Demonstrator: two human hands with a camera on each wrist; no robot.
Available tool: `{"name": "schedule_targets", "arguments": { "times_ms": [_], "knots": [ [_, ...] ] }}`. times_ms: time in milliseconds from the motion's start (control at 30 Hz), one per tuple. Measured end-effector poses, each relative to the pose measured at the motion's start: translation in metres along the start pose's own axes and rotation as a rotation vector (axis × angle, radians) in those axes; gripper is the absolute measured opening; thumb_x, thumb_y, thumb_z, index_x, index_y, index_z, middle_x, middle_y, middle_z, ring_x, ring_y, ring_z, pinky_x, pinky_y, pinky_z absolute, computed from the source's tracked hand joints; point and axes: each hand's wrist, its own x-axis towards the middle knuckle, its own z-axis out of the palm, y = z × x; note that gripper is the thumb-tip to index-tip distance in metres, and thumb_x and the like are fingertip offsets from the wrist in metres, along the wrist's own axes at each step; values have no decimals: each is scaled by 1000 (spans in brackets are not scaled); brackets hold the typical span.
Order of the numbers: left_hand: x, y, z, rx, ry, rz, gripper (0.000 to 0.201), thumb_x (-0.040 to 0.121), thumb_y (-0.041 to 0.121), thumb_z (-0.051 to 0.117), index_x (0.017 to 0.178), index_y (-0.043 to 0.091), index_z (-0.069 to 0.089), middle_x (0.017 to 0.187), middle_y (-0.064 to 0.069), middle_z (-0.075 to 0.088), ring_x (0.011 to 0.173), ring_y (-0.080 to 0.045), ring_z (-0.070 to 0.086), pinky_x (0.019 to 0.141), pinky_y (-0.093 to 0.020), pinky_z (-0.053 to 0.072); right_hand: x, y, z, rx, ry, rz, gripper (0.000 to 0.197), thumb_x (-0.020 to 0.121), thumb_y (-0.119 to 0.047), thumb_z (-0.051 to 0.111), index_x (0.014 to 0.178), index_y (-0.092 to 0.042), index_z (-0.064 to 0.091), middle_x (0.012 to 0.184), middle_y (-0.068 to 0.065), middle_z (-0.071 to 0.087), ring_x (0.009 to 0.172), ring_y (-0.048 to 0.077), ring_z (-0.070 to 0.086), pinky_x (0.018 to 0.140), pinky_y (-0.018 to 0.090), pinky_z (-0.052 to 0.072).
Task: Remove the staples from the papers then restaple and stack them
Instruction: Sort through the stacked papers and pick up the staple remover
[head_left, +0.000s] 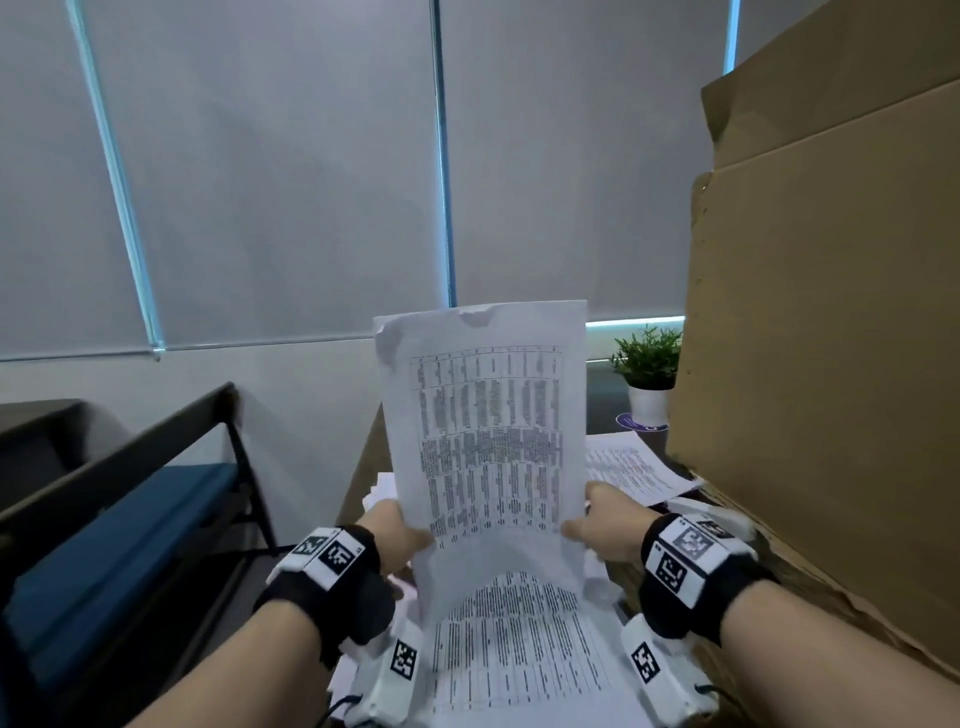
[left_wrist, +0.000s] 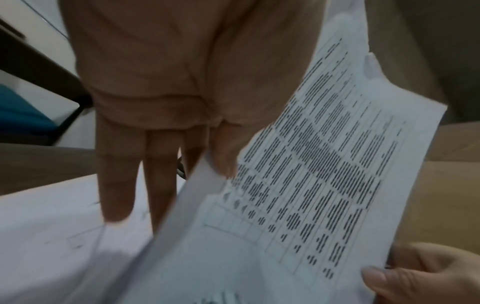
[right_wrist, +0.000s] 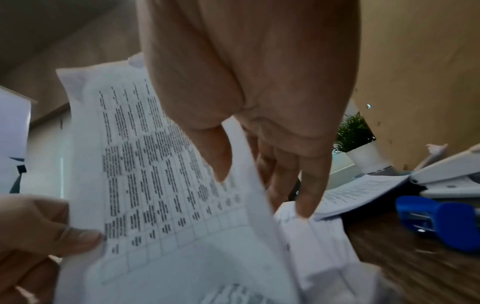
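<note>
- papers (head_left: 483, 415): top sheet stands upright above the table (right_wrist: 415, 273), long axis vertical, pinched at both lower side edges.
- left hand (head_left: 397, 535) thumb clamps the left edge; right hand (head_left: 602, 525) thumb clamps the right; equally near.
- torn top corner up, away from both hands.
- blue staple remover (right_wrist: 441, 222), white stapler (right_wrist: 446, 174) right of the pile, cardboard box (head_left: 831, 312) beyond.

L hand (head_left: 397, 530) & R hand (head_left: 605, 525) raised, thumbs pinching inward; fingers behind

Printed text on sheet (head_left: 488, 426) blurred, unreadable; left fingers (left_wrist: 114, 181) behind sheet.
</note>
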Motion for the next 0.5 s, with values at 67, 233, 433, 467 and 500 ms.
{"name": "schedule_targets", "arguments": {
  "times_ms": [67,233,433,467,500],
  "knots": [
    [1,-2,2,-16,-46,-25,24,93,6,52,117,-1,52,97,-27,69,56,-34,67,54,-43,57,2,7,0,47,-18,17,24,97,-9,53,119,-2,56,107,15,68,85,25,70,74,37,58],
    [25,25,3,-177,136,53,8,94,5,57,88,1,61,62,-12,60,35,-18,53,40,-28,51,16,12,-26,185,206,-4,15,95,-6,51,84,-5,61,81,10,64,64,21,59,51,26,54],
    [89,68,48,-168,79,126,34,94,14,59,64,13,42,54,-8,44,39,-18,42,41,-23,39,58,46,-77,-49,226,68,16,92,-14,58,77,-12,64,78,4,65,67,17,59,43,16,40],
    [101,74,61,-170,60,117,37,93,15,59,62,15,39,55,-7,40,39,-18,40,41,-23,40,67,55,-84,-54,257,112,21,92,-13,59,71,-10,63,69,3,60,58,16,54,37,14,35],
    [112,80,72,-172,54,106,40,93,14,58,60,16,36,54,-6,38,38,-17,37,39,-22,40,76,63,-91,-63,285,156,21,91,-13,60,73,-5,65,66,6,57,52,15,48,33,14,31]
  ]
}}
